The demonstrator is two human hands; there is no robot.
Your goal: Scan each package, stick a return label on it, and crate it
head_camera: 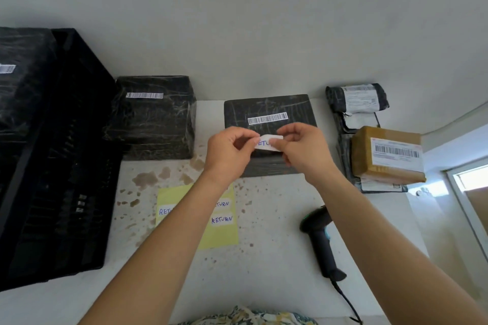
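White speckled counter (264,219) carries a black package (269,109) at frame centre. Both hands, left hand (228,152) and right hand (303,150), pinch a return label (268,143) above it; best laid flat below the barcode (267,117), not over it.

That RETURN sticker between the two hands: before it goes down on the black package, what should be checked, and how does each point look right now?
1. Return label held by both hands, left hand and right hand: ok.
2. Label over the black package: ok.
3. Label below the barcode, not covering it: ok.
4. Label flat and uncreased: not ok, it looks bent between the fingers.
5. Package already scanned: cannot tell; the scanner lies on the table.
6. Room in the black crate: cannot tell; one wrapped package shows in it.
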